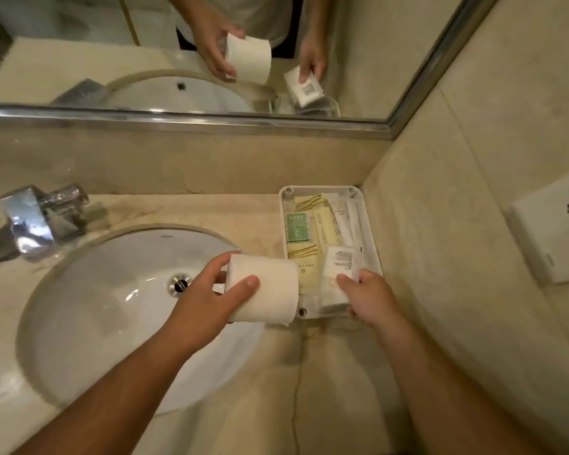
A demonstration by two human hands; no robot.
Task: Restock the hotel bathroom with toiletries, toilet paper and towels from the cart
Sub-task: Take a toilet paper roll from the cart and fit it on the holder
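Observation:
My left hand (pixel 211 297) grips a white toilet paper roll (pixel 270 287) on its side, held over the right rim of the sink. My right hand (pixel 372 300) pinches a white toiletry packet (pixel 337 274) with a printed label, over the near right corner of the white plastic tray (pixel 370 238). The tray sits on the counter in the corner by the wall. It holds yellow sachets (pixel 322 224), a green packet (pixel 297 227) and white wrapped items (pixel 349 215).
An oval white sink (pixel 112 307) is set in the beige marble counter (pixel 335 389), with a chrome faucet (pixel 40 218) at the back left. A mirror (pixel 145 44) runs along the back wall. A white wall socket (pixel 555 228) is on the right wall.

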